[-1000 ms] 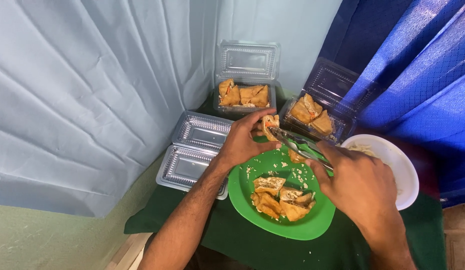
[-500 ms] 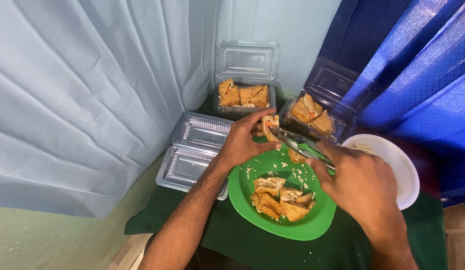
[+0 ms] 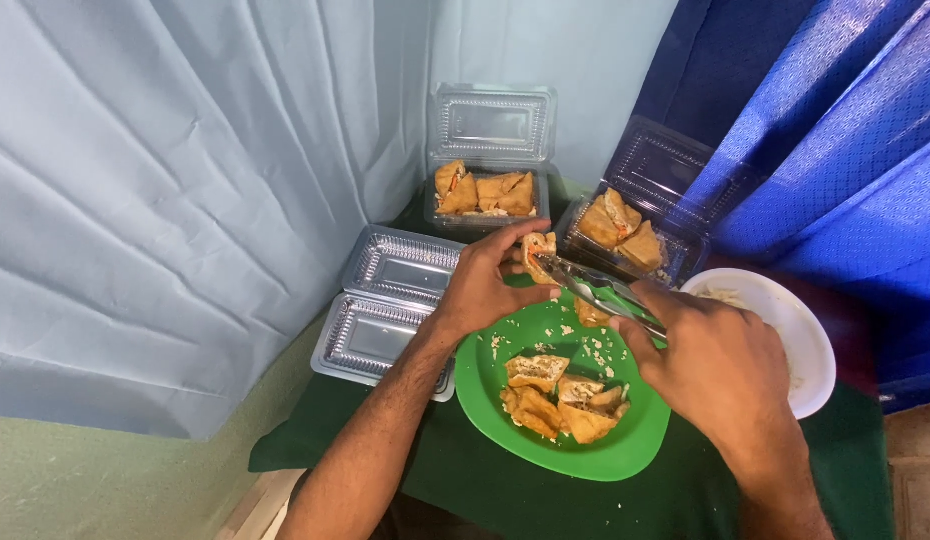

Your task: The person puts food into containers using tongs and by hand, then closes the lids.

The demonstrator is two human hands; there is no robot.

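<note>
— So where is the fried pastry piece now?

— Just above the far rim of the green plate, pinched in the metal tongs. The right hand has its grip closed on the tongs; the left hand steadies the piece with its fingertips.

— Which step, would you say?

— Probably moving pieces between the plate and the filled clear clamshell beyond it. Next calls for a steady, level carry and a gentle release.

Both forearms are bare — no sleeves, watch or rings show on the left hand or right hand.
</note>
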